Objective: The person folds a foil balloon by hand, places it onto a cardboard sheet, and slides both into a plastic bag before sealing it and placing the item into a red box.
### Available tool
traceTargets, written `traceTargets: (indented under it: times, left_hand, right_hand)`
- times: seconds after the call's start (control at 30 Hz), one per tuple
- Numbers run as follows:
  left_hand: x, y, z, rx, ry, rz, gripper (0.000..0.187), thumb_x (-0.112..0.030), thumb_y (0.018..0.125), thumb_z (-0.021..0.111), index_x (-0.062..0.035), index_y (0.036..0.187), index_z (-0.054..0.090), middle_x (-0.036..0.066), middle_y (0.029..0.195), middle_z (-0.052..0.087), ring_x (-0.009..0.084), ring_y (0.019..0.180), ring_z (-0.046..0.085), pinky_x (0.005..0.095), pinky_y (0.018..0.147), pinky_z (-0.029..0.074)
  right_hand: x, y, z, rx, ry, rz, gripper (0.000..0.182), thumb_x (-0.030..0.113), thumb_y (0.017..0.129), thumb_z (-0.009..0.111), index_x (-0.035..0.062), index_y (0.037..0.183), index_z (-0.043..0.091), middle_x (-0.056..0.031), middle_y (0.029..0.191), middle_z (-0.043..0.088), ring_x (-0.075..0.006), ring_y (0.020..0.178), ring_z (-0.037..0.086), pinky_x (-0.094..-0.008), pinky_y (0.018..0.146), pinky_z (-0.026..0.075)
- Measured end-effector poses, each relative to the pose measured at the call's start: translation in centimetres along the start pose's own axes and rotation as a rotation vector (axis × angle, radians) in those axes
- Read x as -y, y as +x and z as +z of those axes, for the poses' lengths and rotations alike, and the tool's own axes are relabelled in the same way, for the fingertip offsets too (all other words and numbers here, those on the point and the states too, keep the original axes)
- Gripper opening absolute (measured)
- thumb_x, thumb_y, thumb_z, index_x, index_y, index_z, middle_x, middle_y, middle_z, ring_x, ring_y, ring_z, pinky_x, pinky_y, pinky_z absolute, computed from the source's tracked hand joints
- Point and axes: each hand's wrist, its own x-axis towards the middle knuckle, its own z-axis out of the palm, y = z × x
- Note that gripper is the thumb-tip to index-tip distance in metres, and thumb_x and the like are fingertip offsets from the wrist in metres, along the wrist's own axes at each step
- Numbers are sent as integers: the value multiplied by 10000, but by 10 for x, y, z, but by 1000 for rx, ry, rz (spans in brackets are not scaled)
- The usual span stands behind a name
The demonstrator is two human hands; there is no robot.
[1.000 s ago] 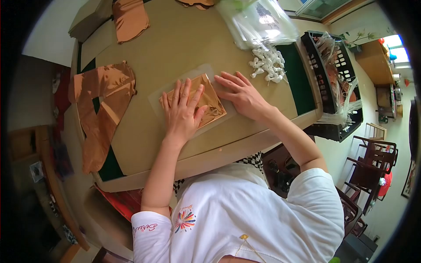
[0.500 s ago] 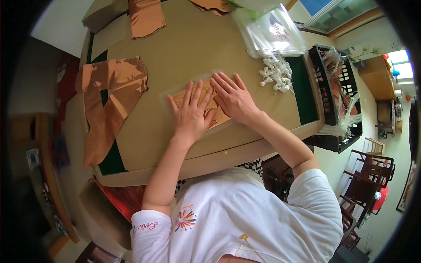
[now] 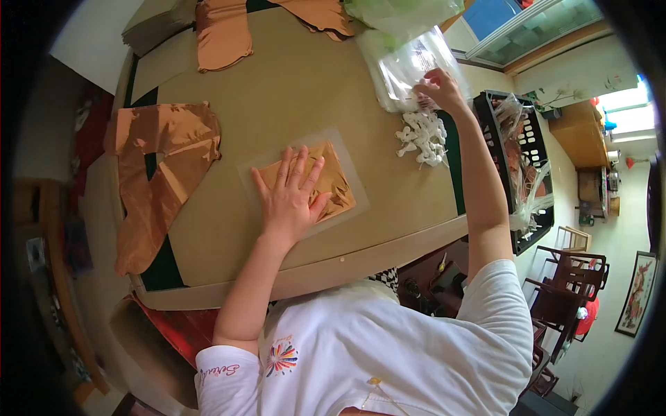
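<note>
My left hand point(image 3: 290, 195) lies flat with fingers spread on a folded copper-coloured foil balloon point(image 3: 338, 182). Around the foil shows the wide margin of a clear plastic bag point(image 3: 358, 184), flat on the table. Up at the far right, my right hand point(image 3: 442, 90) hovers at a stack of clear plastic bags point(image 3: 395, 69), its fingers bent and apart. Just below that hand sits a pile of small white knotted pieces point(image 3: 422, 139).
Unfolded copper foil balloons lie at the table's left point(image 3: 166, 149) and far side point(image 3: 223, 38). A green-tinted plastic bag point(image 3: 409, 17) overlaps the stack. A black crate point(image 3: 517, 159) with plastic wrappings stands beyond the right edge. Grey-brown sheets point(image 3: 156, 28) are piled at the far left corner.
My right hand has left the folded foil balloon and moved up and right to the clear bags. My left hand stays flat on the foil. The view has shifted slightly.
</note>
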Motion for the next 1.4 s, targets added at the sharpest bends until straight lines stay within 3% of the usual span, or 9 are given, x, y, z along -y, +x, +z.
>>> traceTargets:
  times: [0.07,0.1,0.27,0.37,0.5,0.73,0.93,1.13,1.4]
  left_hand:
    - [0,0,-1,-2,0,-1,633,-451,902,568,-290,1473,349,38,1563,259,274,1441,238,753,1050,79]
    - [1,0,0,-5,-4,-2,632,-449,902,570,-290,1473,349,38,1563,259,274,1441,240,753,1050,79]
    - [1,0,2,-23,-26,5,633,-443,901,576,-291,1473,349,37,1562,262,280,1439,242,752,1051,77]
    - [0,-2,1,-13,-37,-3,633,-441,902,579,-288,1472,350,40,1561,264,286,1437,244,750,1052,84]
    - [-1,-1,0,-18,-38,-11,623,-463,900,566,-282,1463,373,33,1561,263,263,1444,230,758,1048,97]
    - [1,-2,2,-22,-19,10,615,-444,917,552,-269,1471,352,52,1562,254,287,1442,228,753,1050,96]
    - [3,-2,5,17,1,8,617,-453,920,540,-266,1475,347,53,1570,239,284,1456,187,755,1050,79]
    - [2,-1,4,16,-28,-4,620,-461,914,547,-273,1473,353,49,1570,240,281,1456,192,751,1056,49]
    - [1,-2,2,5,-37,-5,627,-466,905,562,-275,1468,360,45,1564,250,277,1453,200,746,1062,44]
  right_hand:
    - [-9,8,-3,204,130,106,247,262,814,744,50,927,687,-77,839,678,-236,809,644,-350,734,503]
    - [-11,9,0,183,164,98,240,255,816,738,45,921,686,-81,842,679,-233,789,647,-345,717,502]
    - [-4,0,-3,-72,97,-37,174,199,837,699,39,900,677,-103,844,669,-241,731,655,-346,680,499]
    - [42,-25,-31,-288,80,-222,90,141,836,674,61,875,678,-105,835,657,-257,736,641,-357,689,491]
    - [76,-66,-34,-334,-124,-366,47,131,798,700,116,841,690,-33,857,651,-231,889,600,-364,814,436]
    - [119,-74,16,-146,-47,-617,71,121,754,674,150,818,667,11,847,572,-191,883,547,-355,828,398]
    - [120,-47,32,-127,-173,-703,126,96,748,685,126,860,636,1,866,570,-190,892,560,-356,830,410]
    - [117,-23,38,-103,-335,-810,114,96,772,590,126,879,610,-8,903,552,-192,941,541,-388,906,396]
    - [142,-33,47,-92,-232,-1006,132,128,776,603,123,908,604,-11,914,539,-182,947,537,-399,946,385]
